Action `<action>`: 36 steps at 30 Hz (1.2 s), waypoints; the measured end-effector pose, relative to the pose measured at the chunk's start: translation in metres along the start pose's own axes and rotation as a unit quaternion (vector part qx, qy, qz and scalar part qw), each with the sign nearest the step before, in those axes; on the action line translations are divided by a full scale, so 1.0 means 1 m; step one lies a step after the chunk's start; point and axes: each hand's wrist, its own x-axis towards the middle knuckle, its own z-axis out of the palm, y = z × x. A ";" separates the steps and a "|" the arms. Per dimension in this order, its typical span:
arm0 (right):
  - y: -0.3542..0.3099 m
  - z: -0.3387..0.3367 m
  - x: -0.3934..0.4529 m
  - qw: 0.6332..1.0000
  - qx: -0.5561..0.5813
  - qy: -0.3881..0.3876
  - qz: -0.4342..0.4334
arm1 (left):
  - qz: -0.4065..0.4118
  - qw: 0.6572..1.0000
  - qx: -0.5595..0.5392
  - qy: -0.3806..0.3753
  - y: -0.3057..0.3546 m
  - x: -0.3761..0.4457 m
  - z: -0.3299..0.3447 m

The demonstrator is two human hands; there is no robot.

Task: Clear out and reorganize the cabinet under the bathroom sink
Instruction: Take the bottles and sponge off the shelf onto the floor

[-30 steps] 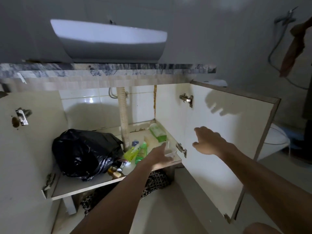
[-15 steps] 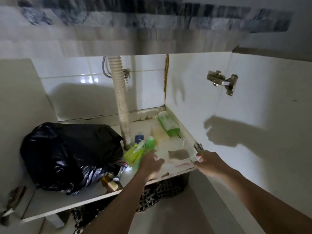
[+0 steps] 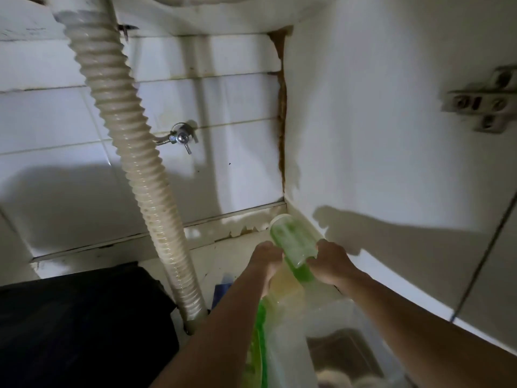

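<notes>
Cabinet interior, under-sink, dim light, seen from the head camera.

Item: green bottle [image 3: 293, 242], translucent, filled with green liquid, pale cap at its far end. It lies tilted at the back right corner of the cabinet floor [image 3: 212, 256], close beside the right side wall [image 3: 363, 135]. Whether its underside rests on the floor or is raised off it cannot be told.

Left hand [image 3: 265, 259]: at the bottle's left flank, fingers curled against it; grip appears closed round the bottle, though the fingertips are hidden behind it.

Right hand [image 3: 330, 261]: at the bottle's right flank, fingers curled over it, holding from the opposite side. Both forearms reach in from the lower edge of the view.

Item: pale yellowish container [image 3: 282, 287], just below the green bottle and between the two wrists; its outline is blurred.

Item: bright green bottle [image 3: 261, 331], near the lower centre, partly hidden by the left forearm.

Item: clear plastic tub [image 3: 344, 345], lower right, contents indistinct.

Item: black plastic bag [image 3: 78, 326], large, lower left on the cabinet floor.

Fixture: ribbed drain hose [image 3: 131, 152], cream, running from the top left down to the floor beside the bag.

Fixture: metal valve [image 3: 181, 137] on the tiled back wall [image 3: 237, 152], just right of the hose.

Fixture: door hinge plate [image 3: 484, 105] on the right side wall, upper right.
</notes>
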 end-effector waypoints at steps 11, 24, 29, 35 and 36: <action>0.003 0.032 0.051 0.991 0.055 -0.083 0.091 | -0.064 0.990 -0.120 -0.044 0.000 0.044 0.007; 0.006 0.019 0.049 0.927 0.346 -0.051 0.134 | -0.046 0.995 -0.040 -0.078 0.025 0.030 0.013; 0.005 0.004 0.022 0.904 0.400 -0.061 0.138 | -0.005 0.996 -0.047 -0.079 0.023 0.006 0.005; -0.004 -0.016 -0.043 0.903 0.417 -0.047 0.092 | -0.018 0.991 -0.106 -0.080 0.021 -0.037 -0.010; -0.004 -0.019 -0.059 0.900 0.426 -0.046 0.081 | -0.023 0.989 -0.116 -0.089 0.021 -0.048 -0.014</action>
